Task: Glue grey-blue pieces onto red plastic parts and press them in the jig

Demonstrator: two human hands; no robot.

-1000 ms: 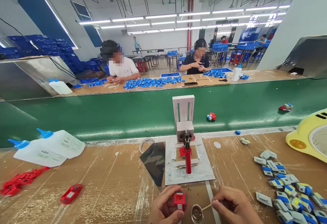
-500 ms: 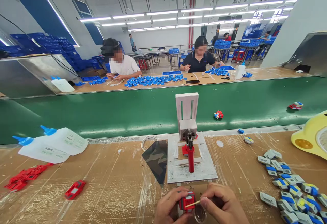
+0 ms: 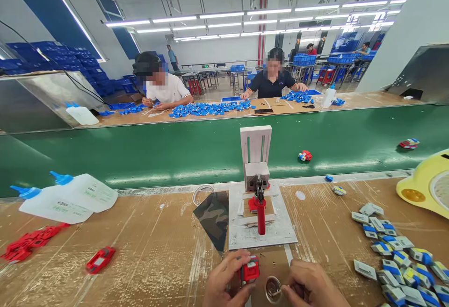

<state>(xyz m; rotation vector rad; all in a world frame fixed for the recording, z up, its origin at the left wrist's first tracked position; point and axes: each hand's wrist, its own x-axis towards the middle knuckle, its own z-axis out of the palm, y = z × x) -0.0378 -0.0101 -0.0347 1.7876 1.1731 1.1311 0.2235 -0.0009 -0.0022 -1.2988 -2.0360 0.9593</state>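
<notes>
Near the bottom centre, my left hand holds a small red and grey part between thumb and fingers. To its right, my right hand pinches a thin wooden stick, whose tip is in a small round clear dish. The dish lies between my hands. Just beyond them stands a white clamp fixture with a red handle. A single red part lies to the left on the cardboard.
Two white bottles and a red pile are at left. Several grey, blue and yellow pieces lie at right, near a yellow object. A green conveyor carries parts; two people sit beyond it.
The stick's tip has gone from the red part down into the dish. My left hand with the part has shifted slightly left. Parts on the conveyor have moved right.
</notes>
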